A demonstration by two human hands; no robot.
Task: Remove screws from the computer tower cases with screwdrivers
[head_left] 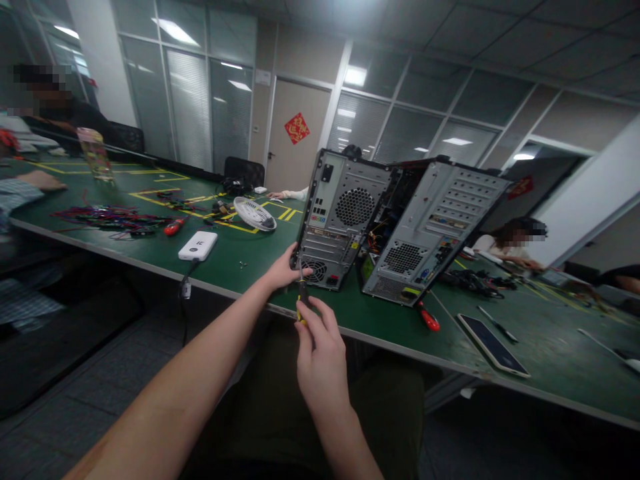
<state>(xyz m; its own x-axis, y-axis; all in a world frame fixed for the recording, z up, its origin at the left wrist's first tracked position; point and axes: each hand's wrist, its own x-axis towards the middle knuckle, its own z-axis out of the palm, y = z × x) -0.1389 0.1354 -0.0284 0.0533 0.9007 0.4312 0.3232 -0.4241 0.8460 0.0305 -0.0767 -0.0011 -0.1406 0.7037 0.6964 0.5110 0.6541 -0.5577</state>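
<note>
My right hand [323, 353] is closed around the yellow-and-black handle of a screwdriver [303, 292]. Its shaft points up toward the lower left edge of a computer case [327, 177] that stands upright with its rear panel facing me. Whether the tip touches a screw is too small to see. My left hand [281, 272] grips that same lower edge, thumb across the rear panel near the fan grille and fingers partly hidden round the side. A second computer case [425, 220] stands just to the right, with dark parts and cables showing between the two.
A white power bank [198, 246] with a cable lies left, near red-handled screwdrivers [175, 227] [429, 317], cables [110, 219] and a white round grille [255, 214]. A phone [493, 345] lies right on the green table [250, 267]. Other people sit around it.
</note>
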